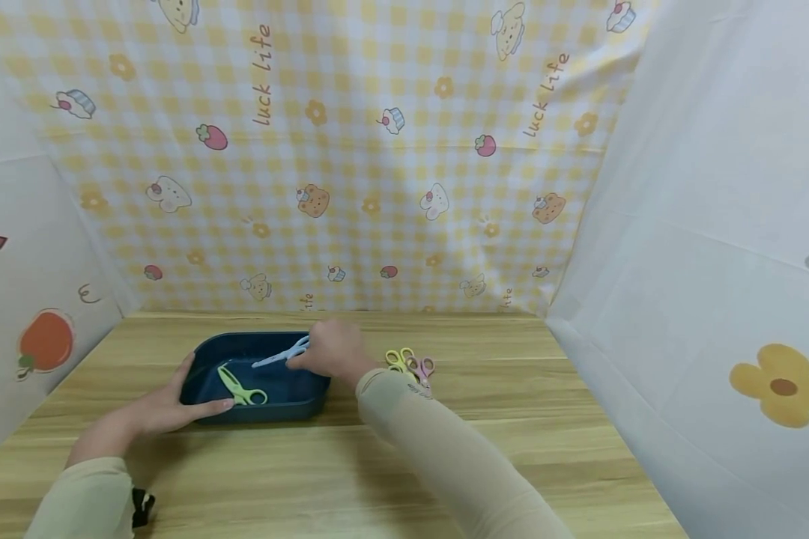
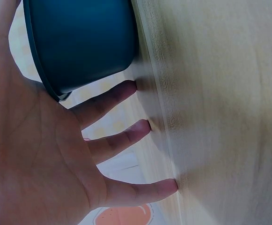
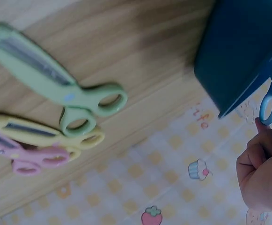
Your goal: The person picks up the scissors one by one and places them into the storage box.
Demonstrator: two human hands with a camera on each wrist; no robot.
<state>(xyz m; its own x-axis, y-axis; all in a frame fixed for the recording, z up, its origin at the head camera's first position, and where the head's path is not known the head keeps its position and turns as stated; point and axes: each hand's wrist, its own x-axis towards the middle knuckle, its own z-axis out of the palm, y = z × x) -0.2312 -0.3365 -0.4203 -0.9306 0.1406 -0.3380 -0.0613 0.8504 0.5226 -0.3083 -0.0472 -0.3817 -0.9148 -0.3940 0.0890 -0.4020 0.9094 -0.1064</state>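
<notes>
A dark blue bin (image 1: 263,414) stands on the left of the table, with green scissors (image 1: 238,391) lying in it. My left hand (image 1: 158,408) rests against the bin's left end, thumb over the near rim; in the left wrist view its straight fingers (image 2: 117,145) touch the tabletop. Over the bin's right part, my right hand (image 1: 337,350) holds light blue scissors (image 1: 278,357) by the handle end, blades pointing left. The right wrist view shows a blue handle loop (image 3: 267,107) at the fingertips, beside the bin wall.
Right of the bin lie yellow scissors (image 1: 398,358) and pink scissors (image 1: 422,367), partly behind my right sleeve. Another pair of green scissors (image 3: 56,75) lies near them in the right wrist view. A checked cloth (image 1: 350,165) hangs behind the table.
</notes>
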